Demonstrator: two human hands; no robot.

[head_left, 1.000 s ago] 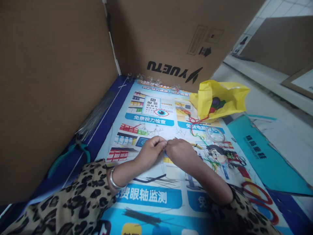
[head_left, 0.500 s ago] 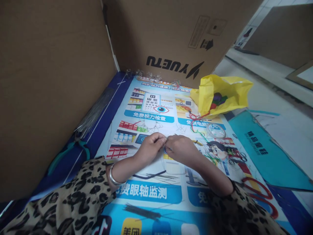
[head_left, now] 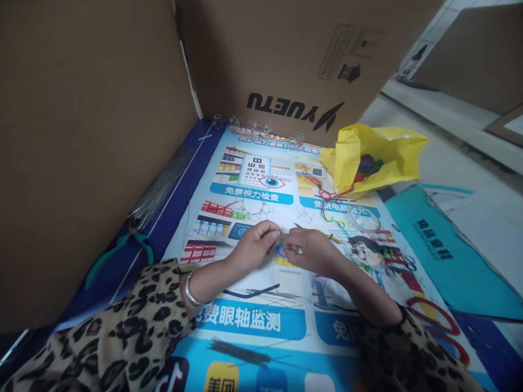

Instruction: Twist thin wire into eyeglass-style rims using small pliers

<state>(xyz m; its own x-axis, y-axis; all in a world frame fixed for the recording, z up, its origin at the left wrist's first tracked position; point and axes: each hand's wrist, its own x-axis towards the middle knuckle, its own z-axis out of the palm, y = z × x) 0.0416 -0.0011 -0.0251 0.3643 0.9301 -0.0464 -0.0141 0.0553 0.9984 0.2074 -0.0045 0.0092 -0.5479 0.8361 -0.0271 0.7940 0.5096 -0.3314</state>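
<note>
Over the middle of the printed poster, my left hand (head_left: 258,246) is closed, thumb and forefinger pinched together. My right hand (head_left: 312,251) faces it a small gap away, its fingers curled in a pinch. Whatever lies between the fingertips is too thin and blurred to name. Behind my right hand, a slim tool with a yellow handle (head_left: 334,238) shows partly, its dark pointed tip sticking out past the knuckles. Loose thin dark wires (head_left: 272,295) lie on the poster below my hands, and a denser bundle of wires (head_left: 239,351) is nearer to me.
Teal-handled pliers (head_left: 122,253) and a sheaf of wires (head_left: 161,185) lie at left beside a cardboard wall (head_left: 90,136). A yellow bag (head_left: 345,158) with coloured balls, a clear ring (head_left: 363,219), red cord loops (head_left: 439,316) and teal cardboard (head_left: 449,256) sit right.
My right hand has drawn slightly to the right, opening a small gap from my left hand's fingertips. My left hand keeps nearly the same place. The view has shifted a little.
</note>
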